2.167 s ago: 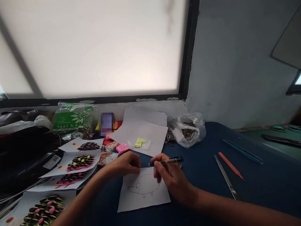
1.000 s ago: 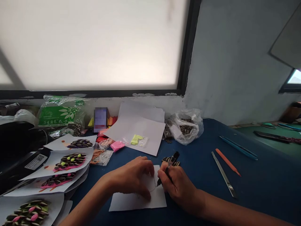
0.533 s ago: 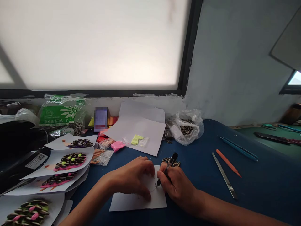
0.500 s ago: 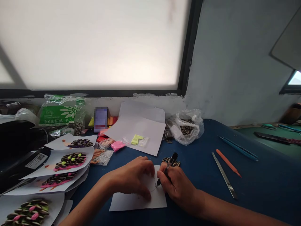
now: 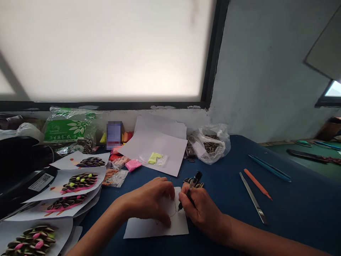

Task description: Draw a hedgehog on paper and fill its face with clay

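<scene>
A small sheet of white paper (image 5: 149, 229) lies on the blue tabletop before me, with a thin curved pen line on it. My left hand (image 5: 153, 201) rests over the paper, thumb and fingers apart and curved around part of the drawing, holding nothing. A black pen (image 5: 192, 186) is gripped in my right hand (image 5: 201, 208), its tip at the paper by the drawn line. Just behind that hand sits a small pile of sunflower seeds (image 5: 199, 184). My left palm and fingers hide part of the drawing.
Seed-decorated paper cards (image 5: 80, 183) overlap at the left. Farther back are larger white sheets (image 5: 162, 142), a pink clay packet (image 5: 133, 165) and a plastic bag of seeds (image 5: 211, 144). A metal blade-like tool (image 5: 253, 199), an orange tool (image 5: 257, 183) and blue tweezers (image 5: 269, 168) lie right.
The pen and my right hand have shifted very slightly. My left hand and the paper stay almost the same.
</scene>
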Available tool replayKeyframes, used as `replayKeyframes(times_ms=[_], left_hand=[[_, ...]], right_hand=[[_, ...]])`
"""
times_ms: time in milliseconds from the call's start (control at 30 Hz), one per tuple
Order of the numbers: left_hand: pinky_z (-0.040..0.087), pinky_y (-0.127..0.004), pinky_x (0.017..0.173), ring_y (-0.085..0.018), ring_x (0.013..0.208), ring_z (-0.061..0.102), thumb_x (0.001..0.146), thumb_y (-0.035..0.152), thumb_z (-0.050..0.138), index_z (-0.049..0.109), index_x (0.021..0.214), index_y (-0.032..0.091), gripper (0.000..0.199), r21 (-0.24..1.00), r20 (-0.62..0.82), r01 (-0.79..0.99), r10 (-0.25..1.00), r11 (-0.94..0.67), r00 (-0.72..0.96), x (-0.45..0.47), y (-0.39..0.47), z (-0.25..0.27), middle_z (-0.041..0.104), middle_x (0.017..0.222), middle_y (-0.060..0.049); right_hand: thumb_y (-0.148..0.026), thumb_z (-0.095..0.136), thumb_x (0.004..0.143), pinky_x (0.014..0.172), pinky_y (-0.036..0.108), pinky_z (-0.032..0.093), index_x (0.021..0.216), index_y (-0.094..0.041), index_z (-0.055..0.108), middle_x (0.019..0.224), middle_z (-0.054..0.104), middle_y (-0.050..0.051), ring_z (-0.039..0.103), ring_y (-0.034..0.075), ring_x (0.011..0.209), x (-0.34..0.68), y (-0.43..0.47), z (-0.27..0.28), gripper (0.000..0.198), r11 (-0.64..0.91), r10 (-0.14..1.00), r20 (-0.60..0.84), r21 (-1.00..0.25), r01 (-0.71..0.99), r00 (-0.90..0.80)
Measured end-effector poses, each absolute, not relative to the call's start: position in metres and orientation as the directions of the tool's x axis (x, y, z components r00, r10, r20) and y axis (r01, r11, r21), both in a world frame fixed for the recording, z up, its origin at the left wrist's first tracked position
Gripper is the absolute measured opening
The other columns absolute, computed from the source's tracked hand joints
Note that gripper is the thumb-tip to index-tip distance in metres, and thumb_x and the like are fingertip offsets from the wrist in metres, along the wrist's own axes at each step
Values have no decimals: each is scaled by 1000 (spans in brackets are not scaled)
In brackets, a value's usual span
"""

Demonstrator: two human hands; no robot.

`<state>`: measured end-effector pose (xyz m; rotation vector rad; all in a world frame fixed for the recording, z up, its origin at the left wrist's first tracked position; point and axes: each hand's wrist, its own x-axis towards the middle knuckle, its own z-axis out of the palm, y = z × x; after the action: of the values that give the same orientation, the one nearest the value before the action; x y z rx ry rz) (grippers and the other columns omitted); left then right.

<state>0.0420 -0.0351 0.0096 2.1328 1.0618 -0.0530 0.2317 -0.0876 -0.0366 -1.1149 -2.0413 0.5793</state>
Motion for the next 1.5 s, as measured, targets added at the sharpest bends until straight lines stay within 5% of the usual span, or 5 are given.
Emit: replayKeyframes(times_ms=[367,633,1067,1300,1500], left_hand=[[42,-27,66,-17,77,54,77,32,53,61,85,20,16,610,-82,683,825,-402,559,22,-14,10,62,85,-2],[34,-26,54,-17,68,54,64,31,61,63,75,19,17,525,-310,798,807,-295,503,0,-3,6,62,74,-1],[34,-24,53,-14,63,52,63,24,56,61,68,17,10,631,-230,712,801,-309,552,3,2,-4,58,65,1],[31,-24,51,-14,60,50,59,20,55,64,71,18,16,650,-248,695,779,-307,576,8,4,0,56,64,2],[31,-23,50,-13,59,50,56,19,57,66,67,17,15,648,-294,698,744,-306,600,10,10,0,57,61,3]], right_hand=[[-37,35,98,51,23,36,65,-21,38,57,38,-5,37,10,50,233,-84,-35,37,286,954,231,-890,356,-191],[-55,36,95,38,21,27,63,-21,39,48,33,-8,30,7,39,232,-83,-30,47,86,981,44,-972,218,-191],[-66,46,86,33,18,23,64,-22,37,44,29,-11,24,5,34,233,-79,-32,49,-11,982,-29,-995,101,-186],[-52,45,92,42,19,29,65,-20,39,60,39,-4,35,8,49,239,-85,-16,43,105,935,-27,-931,350,-354],[-34,55,86,43,22,23,57,-20,37,55,40,-3,33,9,49,250,-84,-8,37,194,957,-47,-634,749,-288]])
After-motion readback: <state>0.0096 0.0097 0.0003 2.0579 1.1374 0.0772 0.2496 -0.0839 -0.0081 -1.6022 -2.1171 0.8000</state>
